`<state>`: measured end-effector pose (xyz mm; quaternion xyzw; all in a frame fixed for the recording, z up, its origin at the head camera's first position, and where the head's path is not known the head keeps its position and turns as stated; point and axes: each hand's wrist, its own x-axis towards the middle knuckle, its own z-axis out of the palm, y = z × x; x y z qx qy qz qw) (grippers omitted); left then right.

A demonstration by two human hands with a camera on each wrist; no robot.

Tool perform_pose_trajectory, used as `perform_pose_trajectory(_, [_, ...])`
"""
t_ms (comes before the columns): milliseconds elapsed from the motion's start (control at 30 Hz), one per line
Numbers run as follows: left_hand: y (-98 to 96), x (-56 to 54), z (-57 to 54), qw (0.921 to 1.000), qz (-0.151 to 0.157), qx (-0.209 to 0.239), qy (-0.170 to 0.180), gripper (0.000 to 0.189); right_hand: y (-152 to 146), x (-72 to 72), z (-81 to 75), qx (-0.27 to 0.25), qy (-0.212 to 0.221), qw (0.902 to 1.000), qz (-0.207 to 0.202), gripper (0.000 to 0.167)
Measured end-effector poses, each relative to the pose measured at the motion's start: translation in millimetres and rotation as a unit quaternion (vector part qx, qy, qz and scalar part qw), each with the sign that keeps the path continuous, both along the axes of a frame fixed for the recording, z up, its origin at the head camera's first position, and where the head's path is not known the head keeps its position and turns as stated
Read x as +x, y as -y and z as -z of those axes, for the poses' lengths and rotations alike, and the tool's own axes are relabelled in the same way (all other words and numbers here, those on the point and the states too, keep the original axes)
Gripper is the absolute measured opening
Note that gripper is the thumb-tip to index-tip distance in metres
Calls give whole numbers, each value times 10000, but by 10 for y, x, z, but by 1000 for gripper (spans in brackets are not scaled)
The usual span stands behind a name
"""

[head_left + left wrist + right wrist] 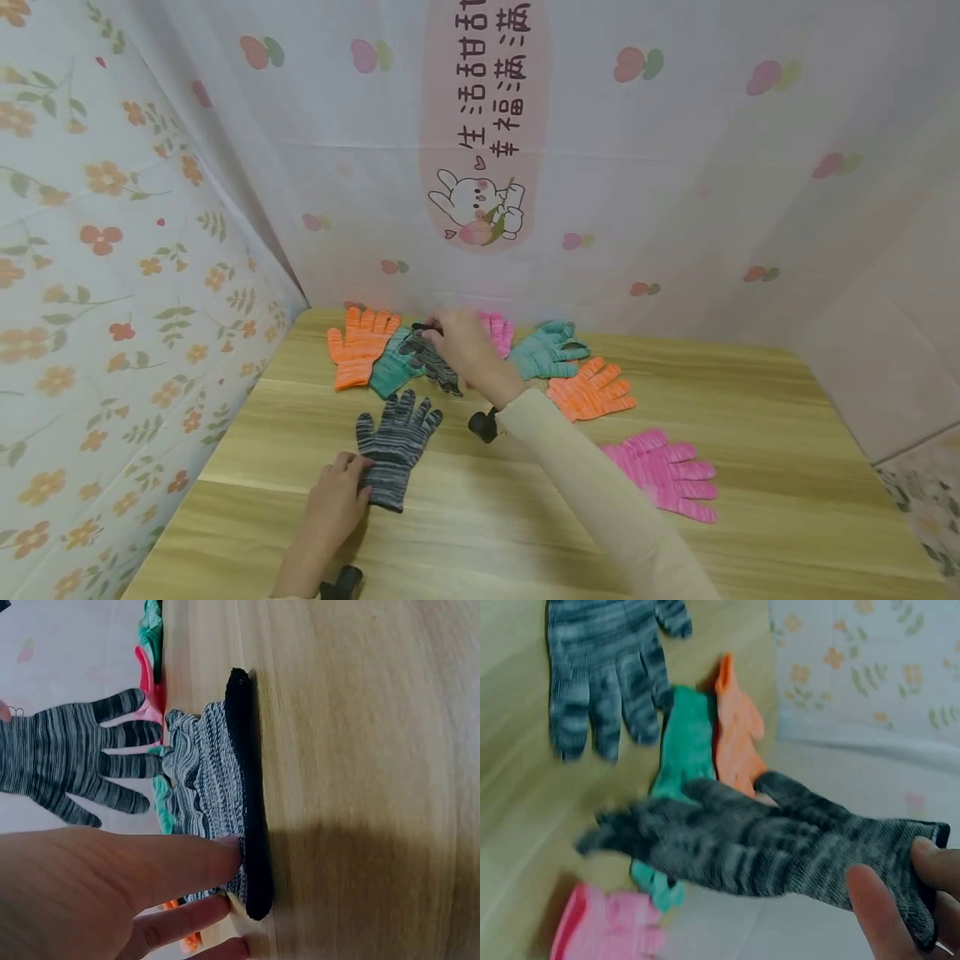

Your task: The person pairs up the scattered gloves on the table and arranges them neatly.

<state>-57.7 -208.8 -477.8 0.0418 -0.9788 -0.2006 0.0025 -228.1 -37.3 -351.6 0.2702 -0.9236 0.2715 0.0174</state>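
A grey-and-black striped knit glove (396, 442) lies flat on the wooden table, its fingers pointing to the back. My left hand (334, 498) rests at its left edge near the cuff; in the left wrist view the straight thumb (199, 859) reaches over the dark cuff band. Towards the back, my right hand (467, 337) holds up a second grey striped glove (757, 851). Thumb and fingers pinch that one by its cuff, and its fingers dangle down over the table. Part of the pink glove (497, 332) behind is hidden by my right hand.
Along the back lie an orange glove (362, 346), a green glove (393, 367) partly covered by the raised one, another green glove (547, 352) and another orange glove (591, 390). A pink glove (671, 477) lies to the right, partly behind my sleeve. Printed cloth (675, 192) hangs behind the table.
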Motion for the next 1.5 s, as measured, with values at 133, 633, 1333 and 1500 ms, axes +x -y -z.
perform_pose_trajectory(133, [44, 17, 17, 9995, 290, -25, -154, 31, 163, 253, 112, -65, -516, 9982, -294, 20])
perform_pose_trajectory(633, [226, 57, 68, 9956, 838, 49, -411, 31, 375, 1341, 1065, 476, 47, 9954, -830, 14])
perform_pose_trajectory(1333, [429, -2, 181, 9900, 994, 775, -627, 52, 366, 1411, 1224, 874, -278, 9904, -1030, 6])
perform_pose_trajectory(1500, [436, -29, 189, 9899, 991, 881, -506, 56, 366, 1411, 1266, 1147, -351, 9862, -1139, 9])
